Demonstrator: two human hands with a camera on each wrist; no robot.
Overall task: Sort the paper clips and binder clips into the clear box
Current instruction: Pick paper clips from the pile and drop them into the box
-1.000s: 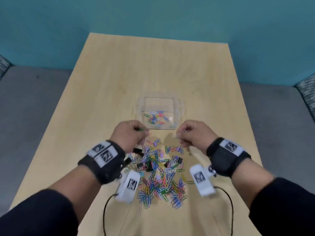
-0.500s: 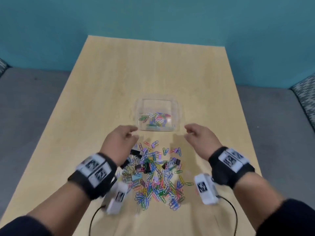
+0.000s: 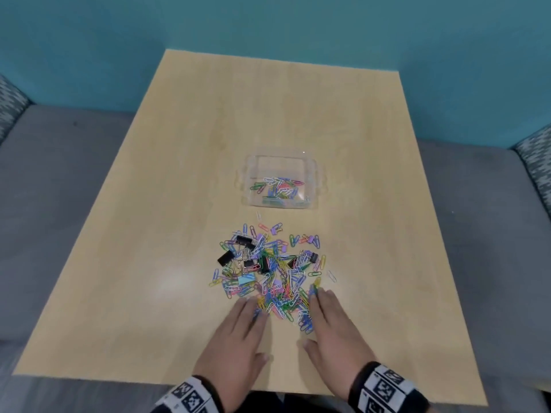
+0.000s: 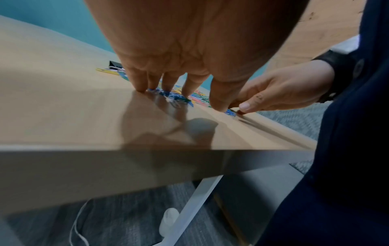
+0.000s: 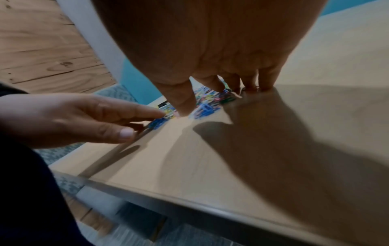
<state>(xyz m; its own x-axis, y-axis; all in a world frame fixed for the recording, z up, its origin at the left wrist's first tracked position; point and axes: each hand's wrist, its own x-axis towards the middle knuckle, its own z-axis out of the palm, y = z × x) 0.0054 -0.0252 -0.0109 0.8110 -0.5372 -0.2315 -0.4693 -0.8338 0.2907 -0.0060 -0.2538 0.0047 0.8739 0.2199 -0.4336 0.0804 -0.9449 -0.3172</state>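
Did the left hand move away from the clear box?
Yes. The left hand pulled back toward the person, from beside the clear box to the near edge of the clip pile, fingers flat.

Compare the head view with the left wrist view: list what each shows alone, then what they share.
Only the head view shows the clear box with paper clips already inside, the whole pile of clips in front of it, and the patterned wristbands.

Only the left wrist view shows the table's front edge, a white table leg and a cable beneath.

Both show the left hand and right hand, fingers extended, touching the pile's near edge on the wooden table.
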